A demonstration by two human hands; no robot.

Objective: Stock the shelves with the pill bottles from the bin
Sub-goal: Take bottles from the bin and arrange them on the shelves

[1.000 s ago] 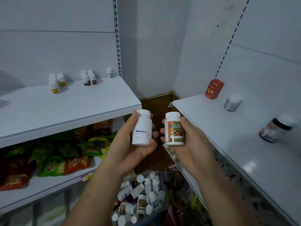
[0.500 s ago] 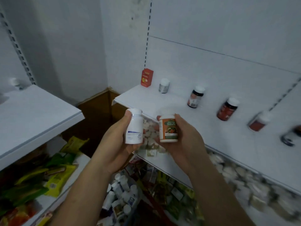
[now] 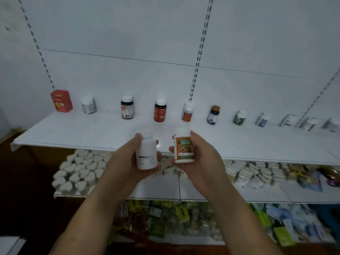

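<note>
A white plastic pill bottle with a blue-marked label (image 3: 147, 153) is held upright in the left hand (image 3: 125, 168), fingers and thumb curled round it. Just beside it, a white-capped bottle with an orange and green label (image 3: 184, 150) is gripped likewise by the right hand (image 3: 204, 162). Both are held over the front edge of a white shelf (image 3: 82, 133), at whose back assorted bottles (image 3: 160, 111) and a red carton (image 3: 61, 101) are lined up.

Two hands: the left hand (image 3: 125, 168) holds one white pill bottle (image 3: 147, 153), the right hand (image 3: 204, 162) one orange-labelled pill bottle (image 3: 184, 150). The top shelf (image 3: 92, 133) bears one red box (image 3: 61, 101) and roughly ten shelved bottles (image 3: 160, 110), the rightmost blurred.
</note>
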